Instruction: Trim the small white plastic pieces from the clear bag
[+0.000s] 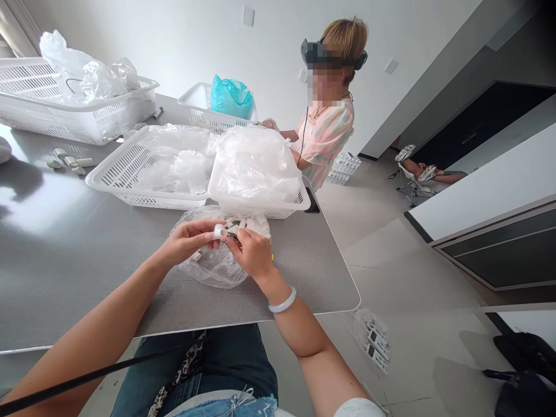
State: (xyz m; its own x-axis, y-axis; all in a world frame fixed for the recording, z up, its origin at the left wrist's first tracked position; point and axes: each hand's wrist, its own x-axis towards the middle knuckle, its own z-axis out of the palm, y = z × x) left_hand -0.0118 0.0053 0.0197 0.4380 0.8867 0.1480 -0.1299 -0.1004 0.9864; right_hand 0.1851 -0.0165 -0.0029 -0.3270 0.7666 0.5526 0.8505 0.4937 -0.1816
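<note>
My left hand [186, 242] pinches a short white plastic tube [219, 231] between thumb and fingers. My right hand [249, 252] closes on a small yellow-handled cutting tool [272, 258], and its dark metal tip [233, 235] sits right by the tube. Most of the tool is hidden by my fingers, so its exact kind is unclear. Both hands are just above a clear plastic bag [217, 272] holding several white pieces. I wear a pale jade bangle [282, 300] on my right wrist.
A grey table [78, 278] ends just past my hands on the right. White mesh baskets [150, 168] hold plastic bags, and one holds a teal bag [231, 97]. Several white pieces [67, 163] lie to the left. A co-worker [324, 130] stands beyond the table's far side.
</note>
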